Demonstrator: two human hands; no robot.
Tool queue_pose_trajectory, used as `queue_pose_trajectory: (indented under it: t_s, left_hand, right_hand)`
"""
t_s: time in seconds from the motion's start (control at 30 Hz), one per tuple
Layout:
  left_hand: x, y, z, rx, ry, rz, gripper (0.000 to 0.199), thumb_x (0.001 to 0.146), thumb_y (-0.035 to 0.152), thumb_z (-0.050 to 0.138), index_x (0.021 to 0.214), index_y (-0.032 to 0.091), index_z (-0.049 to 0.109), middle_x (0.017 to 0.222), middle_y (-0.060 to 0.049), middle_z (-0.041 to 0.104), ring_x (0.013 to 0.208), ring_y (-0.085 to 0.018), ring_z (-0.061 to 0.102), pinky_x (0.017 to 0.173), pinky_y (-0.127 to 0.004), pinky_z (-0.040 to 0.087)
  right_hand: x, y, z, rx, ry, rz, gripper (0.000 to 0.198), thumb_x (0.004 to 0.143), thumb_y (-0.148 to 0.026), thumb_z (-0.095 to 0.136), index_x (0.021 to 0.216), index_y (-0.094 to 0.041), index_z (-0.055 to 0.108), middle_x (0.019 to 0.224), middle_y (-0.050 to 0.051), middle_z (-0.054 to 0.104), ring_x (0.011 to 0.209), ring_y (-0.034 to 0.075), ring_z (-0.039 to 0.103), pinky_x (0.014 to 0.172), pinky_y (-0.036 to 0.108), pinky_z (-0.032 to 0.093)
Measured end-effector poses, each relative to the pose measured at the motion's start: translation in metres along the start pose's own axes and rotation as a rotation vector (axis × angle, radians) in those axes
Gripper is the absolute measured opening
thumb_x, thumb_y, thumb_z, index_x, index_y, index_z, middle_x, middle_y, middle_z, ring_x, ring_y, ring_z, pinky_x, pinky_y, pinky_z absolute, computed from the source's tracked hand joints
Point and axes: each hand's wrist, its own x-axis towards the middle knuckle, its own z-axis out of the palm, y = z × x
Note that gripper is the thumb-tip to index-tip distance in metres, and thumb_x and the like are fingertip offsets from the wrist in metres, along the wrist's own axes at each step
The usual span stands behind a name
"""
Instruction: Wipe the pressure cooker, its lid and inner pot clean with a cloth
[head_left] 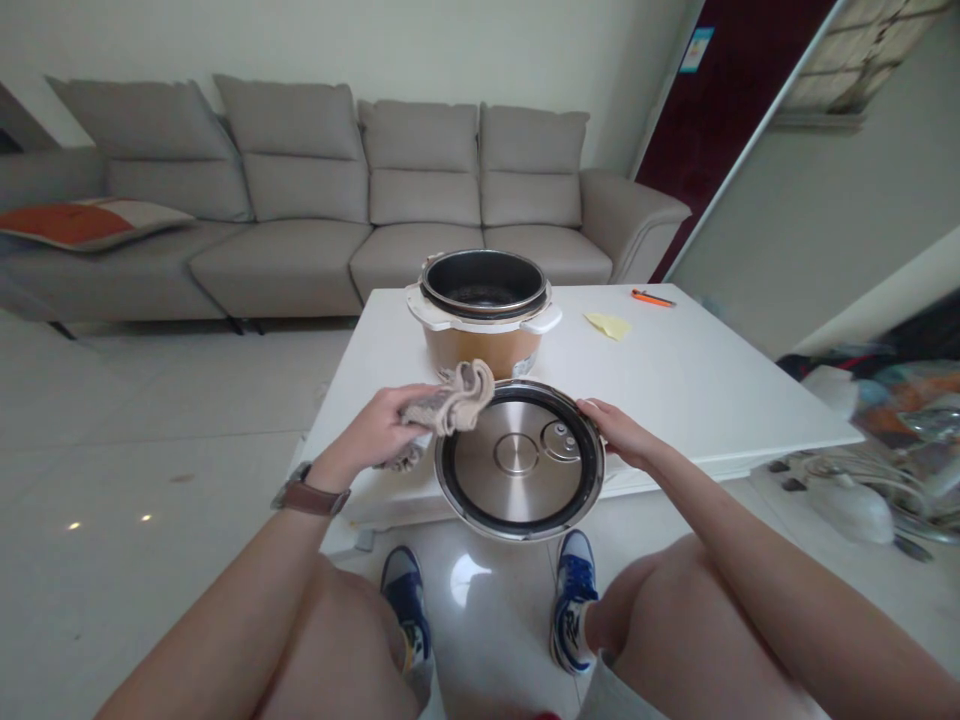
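Observation:
My left hand [391,425] is closed around a folded beige-grey cloth [463,398], whose front end overlaps the upper left rim of a round metal lid. Whether the cloth presses on the lid I cannot tell. By its right edge, my right hand [619,432] grips the pressure cooker lid [516,490], tilted so its steel inner side and black sealing ring face me. Behind the lid stands an electric pressure cooker [480,345] with a golden-brown body and white side handles. Its top is open, showing a dark inner pot [486,280].
The cooker rests on a white table [675,390]. A yellow cloth or paper piece [609,325] and an orange utility knife [652,298] lie to its right. Beyond is a grey sofa [420,200] with an orange cushion [82,222]. Several blurred items [862,500] lie at far right.

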Motion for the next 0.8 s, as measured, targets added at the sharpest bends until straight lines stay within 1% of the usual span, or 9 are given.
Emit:
queue_pose_trajectory:
  t_s: [0.1,0.17,0.33,0.47,0.57,0.63,0.7,0.77,0.8]
  left_hand:
    - [-0.002,0.012,0.019,0.162,-0.250,0.085,0.048,0.078,0.022,0.070,0.126,0.025,0.076,0.139,-0.007,0.070,0.135,-0.031,0.060,0.120,-0.048,0.041]
    - [-0.002,0.014,0.030,0.252,-0.326,0.077,0.046,0.076,0.019,0.071,0.121,0.026,0.078,0.135,-0.008,0.072,0.131,-0.031,0.062,0.117,-0.048,0.046]
    - [0.003,0.012,0.024,0.146,-0.327,0.048,0.030,0.078,0.025,0.073,0.107,0.024,0.080,0.123,-0.008,0.076,0.117,-0.029,0.068,0.108,-0.043,0.051]
    - [0.005,0.009,0.003,-0.073,-0.157,-0.074,0.025,0.078,0.034,0.072,0.097,0.020,0.081,0.101,-0.004,0.080,0.100,-0.029,0.071,0.099,-0.042,0.054]
    - [0.003,0.009,0.003,-0.151,-0.044,-0.095,0.032,0.079,0.037,0.071,0.103,0.018,0.080,0.102,-0.004,0.080,0.101,-0.030,0.071,0.098,-0.043,0.054]
    - [0.001,0.012,0.012,-0.056,-0.117,-0.027,0.031,0.076,0.034,0.074,0.102,0.020,0.080,0.107,-0.005,0.079,0.111,-0.031,0.069,0.104,-0.043,0.051]
    - [-0.001,0.017,0.025,0.102,-0.264,0.069,0.022,0.073,0.029,0.076,0.093,0.024,0.081,0.108,-0.006,0.079,0.118,-0.031,0.067,0.110,-0.042,0.048]
    - [-0.002,0.021,0.035,0.220,-0.376,0.145,0.013,0.072,0.024,0.077,0.084,0.027,0.081,0.101,-0.005,0.079,0.114,-0.028,0.068,0.111,-0.042,0.047]
    - [-0.001,0.022,0.037,0.261,-0.380,0.168,0.010,0.072,0.023,0.077,0.081,0.027,0.080,0.096,-0.004,0.079,0.108,-0.027,0.070,0.108,-0.041,0.049]
  right_hand:
    - [0.002,0.001,0.001,0.010,0.007,0.007,0.055,0.091,-0.075,0.051,0.114,-0.027,0.066,0.113,0.006,0.070,0.091,0.022,0.062,0.057,0.024,0.043]
    - [0.004,0.001,0.001,0.008,0.023,0.015,0.056,0.090,-0.076,0.052,0.113,-0.027,0.066,0.110,0.006,0.071,0.090,0.022,0.062,0.057,0.024,0.043]
    - [0.006,0.001,0.001,-0.001,0.022,0.011,0.057,0.089,-0.078,0.052,0.113,-0.028,0.067,0.105,0.005,0.072,0.087,0.021,0.062,0.058,0.025,0.043]
    - [0.004,-0.002,0.000,-0.005,0.010,0.002,0.057,0.089,-0.077,0.052,0.114,-0.028,0.067,0.107,0.005,0.071,0.087,0.020,0.061,0.058,0.023,0.041]
    - [0.002,-0.003,0.001,-0.013,0.015,-0.006,0.057,0.090,-0.075,0.051,0.115,-0.027,0.066,0.109,0.006,0.070,0.085,0.020,0.060,0.057,0.023,0.040]
    - [0.001,-0.003,0.001,-0.012,0.022,-0.003,0.056,0.091,-0.075,0.051,0.113,-0.026,0.066,0.106,0.006,0.070,0.084,0.019,0.060,0.056,0.023,0.040]
    - [0.001,-0.004,0.001,-0.004,0.023,-0.002,0.056,0.090,-0.075,0.052,0.111,-0.025,0.066,0.105,0.006,0.070,0.084,0.020,0.060,0.056,0.023,0.041]
    - [0.000,-0.006,0.002,-0.001,0.027,-0.003,0.055,0.090,-0.075,0.052,0.110,-0.026,0.066,0.104,0.006,0.070,0.085,0.020,0.061,0.056,0.023,0.042]
    - [-0.001,-0.007,0.002,-0.003,0.030,-0.006,0.055,0.090,-0.075,0.052,0.110,-0.026,0.066,0.104,0.006,0.070,0.087,0.021,0.061,0.056,0.023,0.042]
